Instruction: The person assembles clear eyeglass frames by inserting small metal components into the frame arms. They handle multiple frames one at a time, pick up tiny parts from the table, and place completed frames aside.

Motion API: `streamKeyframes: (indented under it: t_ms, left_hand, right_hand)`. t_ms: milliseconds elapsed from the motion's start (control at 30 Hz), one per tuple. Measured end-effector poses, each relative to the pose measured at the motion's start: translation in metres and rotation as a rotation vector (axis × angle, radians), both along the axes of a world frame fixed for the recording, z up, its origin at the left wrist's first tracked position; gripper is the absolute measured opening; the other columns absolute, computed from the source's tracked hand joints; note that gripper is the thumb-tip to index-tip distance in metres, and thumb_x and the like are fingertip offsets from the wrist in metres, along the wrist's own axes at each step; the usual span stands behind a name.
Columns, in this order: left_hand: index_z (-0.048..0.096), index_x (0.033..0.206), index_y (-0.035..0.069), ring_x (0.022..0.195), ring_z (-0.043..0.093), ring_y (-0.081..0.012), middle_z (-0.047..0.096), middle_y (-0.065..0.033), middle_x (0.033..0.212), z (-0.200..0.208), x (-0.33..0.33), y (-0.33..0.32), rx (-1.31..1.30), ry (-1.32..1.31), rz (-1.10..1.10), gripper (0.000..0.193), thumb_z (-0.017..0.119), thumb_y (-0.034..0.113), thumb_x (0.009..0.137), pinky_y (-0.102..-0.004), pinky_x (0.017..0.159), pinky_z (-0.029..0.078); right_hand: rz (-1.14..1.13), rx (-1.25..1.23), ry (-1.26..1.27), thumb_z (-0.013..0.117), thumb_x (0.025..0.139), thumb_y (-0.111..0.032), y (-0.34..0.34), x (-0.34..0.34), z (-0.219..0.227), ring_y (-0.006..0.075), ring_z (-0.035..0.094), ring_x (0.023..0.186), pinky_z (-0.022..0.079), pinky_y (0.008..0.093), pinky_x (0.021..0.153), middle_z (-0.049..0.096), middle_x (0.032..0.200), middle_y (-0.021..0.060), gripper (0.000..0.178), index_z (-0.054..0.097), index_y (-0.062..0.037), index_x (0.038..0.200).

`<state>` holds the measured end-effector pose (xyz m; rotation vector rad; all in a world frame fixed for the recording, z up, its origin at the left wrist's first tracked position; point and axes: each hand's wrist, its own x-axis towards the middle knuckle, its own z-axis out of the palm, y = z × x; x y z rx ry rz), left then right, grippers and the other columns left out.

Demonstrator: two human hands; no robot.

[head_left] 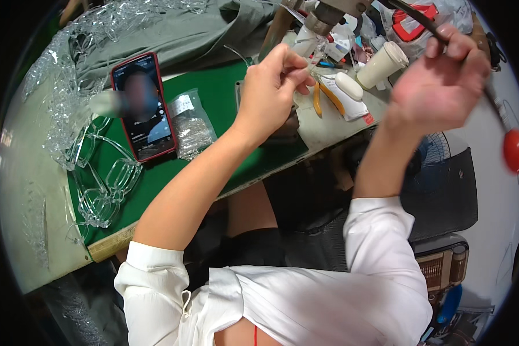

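Observation:
Beneath the metal head of a hand press [319,24], my left hand [271,89] is pinched closed at the fingertips. Something thin and see-through shows beside those fingers, too small to make out. My right hand [441,83], slightly blurred, is raised with its fingers curled round the dark press lever [418,18]. A red ball knob [512,151] ends that lever at the far right. Orange-handled pliers [331,99] lie just right of my left hand. Several clear eyeglass frames [106,187] lie at the left of the green mat.
A red-cased phone [146,109] lies on the green mat [213,92], with a bag of small metal parts [193,130] beside it. Clear frames are heaped by a grey-green cloth [173,43]. A white bottle [383,63] and a white oval object [349,86] stand near the press.

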<state>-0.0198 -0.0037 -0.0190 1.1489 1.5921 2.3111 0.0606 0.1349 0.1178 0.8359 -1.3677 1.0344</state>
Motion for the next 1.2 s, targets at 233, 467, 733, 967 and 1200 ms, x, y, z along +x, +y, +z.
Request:
streamKeyframes:
  t_ms: [233,467,733,967,1200]
  left_hand:
    - [0.046,0.114,0.000,0.082,0.059,-0.0123,0.057,-0.0074,0.095,0.016,0.005,-0.070,-0.156,0.083,-0.033,0.034,0.063,0.007,0.085,-0.0239,0.072,0.049]
    - [0.035,0.138,-0.002,0.098,0.061,-0.0211,0.059,-0.0158,0.107,0.036,0.054,-0.231,-0.526,0.510,0.138,0.050,0.043,-0.007,0.089,-0.0326,0.085,0.048]
    - [0.054,0.119,-0.002,0.117,0.052,-0.0375,0.052,-0.0264,0.124,-0.002,0.071,-0.319,-0.267,0.482,1.136,0.037,0.052,0.023,0.091,-0.0522,0.100,0.041]
    - [0.034,0.129,-0.010,0.081,0.056,-0.0210,0.053,-0.0130,0.091,-0.004,0.091,-0.302,-0.042,-0.109,0.390,0.064,0.049,0.040,0.091,-0.0243,0.062,0.045]
    - [0.024,0.135,-0.012,0.061,0.054,-0.0171,0.059,-0.0208,0.078,0.010,0.100,-0.280,-0.263,-0.066,0.373,0.068,0.047,0.032,0.088,-0.0187,0.048,0.039]
  right_hand:
    - [-0.240,-0.218,-0.157,0.050,0.088,-0.008,-0.024,-0.004,0.004,0.0215,0.054,0.093,0.040,0.0311,0.080,0.060,0.097,0.0112,0.020,0.059,0.0007,0.104]
    - [-0.063,0.668,-0.997,0.062,0.077,0.000,-0.121,0.013,-0.192,0.0252,0.057,0.073,0.047,0.0336,0.065,0.055,0.082,0.0078,0.029,0.066,-0.0107,0.104]
    - [-0.126,0.627,-1.004,0.066,0.074,-0.002,-0.136,0.010,-0.202,0.0242,0.057,0.075,0.047,0.0343,0.065,0.057,0.080,0.0075,0.020,0.066,-0.0075,0.094]
    - [-0.259,0.551,-1.086,0.070,0.074,-0.011,-0.148,0.008,-0.206,0.0251,0.057,0.069,0.045,0.0348,0.059,0.058,0.074,0.0059,0.014,0.059,-0.0035,0.077]
    - [-0.318,0.570,-1.078,0.066,0.079,-0.010,-0.149,0.005,-0.206,0.0268,0.058,0.069,0.045,0.0357,0.060,0.058,0.075,0.0077,0.009,0.060,-0.0032,0.079]
